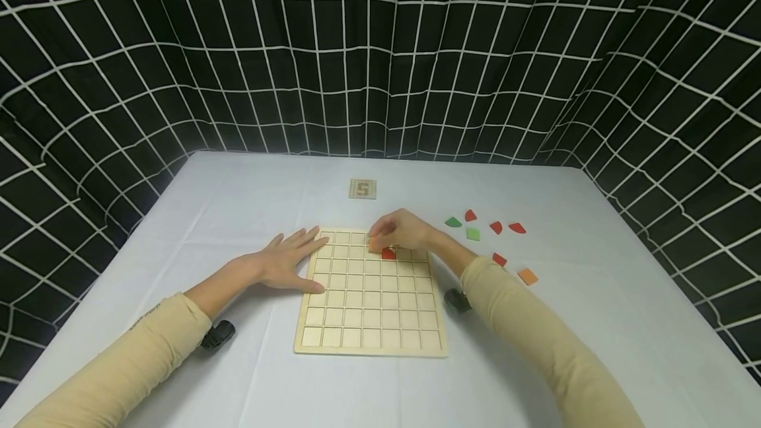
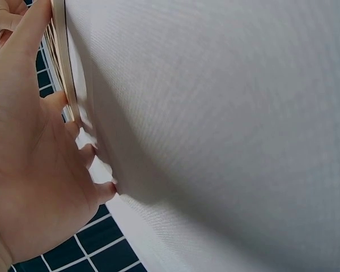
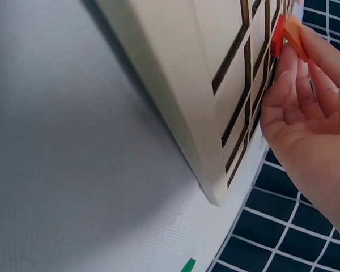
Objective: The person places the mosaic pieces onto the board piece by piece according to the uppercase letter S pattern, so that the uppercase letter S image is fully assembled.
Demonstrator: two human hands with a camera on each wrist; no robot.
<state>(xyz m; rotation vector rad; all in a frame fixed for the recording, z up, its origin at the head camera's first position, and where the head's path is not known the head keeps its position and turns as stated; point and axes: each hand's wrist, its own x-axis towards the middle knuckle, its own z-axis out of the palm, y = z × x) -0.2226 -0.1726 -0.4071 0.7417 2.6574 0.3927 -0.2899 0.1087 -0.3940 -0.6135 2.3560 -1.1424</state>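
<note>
A pale wooden grid board (image 1: 371, 318) of square cells lies on the white table. My right hand (image 1: 404, 230) pinches an orange tile (image 1: 375, 244) over the board's upper part; the right wrist view shows the orange tile (image 3: 296, 37) tilted between thumb and fingers. Close beside it, a red piece (image 1: 388, 254) sits on the board, seen also as a red piece (image 3: 278, 36) in the right wrist view. My left hand (image 1: 282, 261) rests at the board's left edge, fingers spread and thumb on the rim. In the left wrist view the left palm (image 2: 39, 147) faces the camera.
Loose pieces lie right of the board: a dark green piece (image 1: 454, 222), a light green square (image 1: 472, 234), several red pieces (image 1: 517, 228) and an orange square (image 1: 527, 276). A small patterned card (image 1: 362, 189) is behind the board. A black grid-lined curtain (image 1: 380, 71) surrounds the table.
</note>
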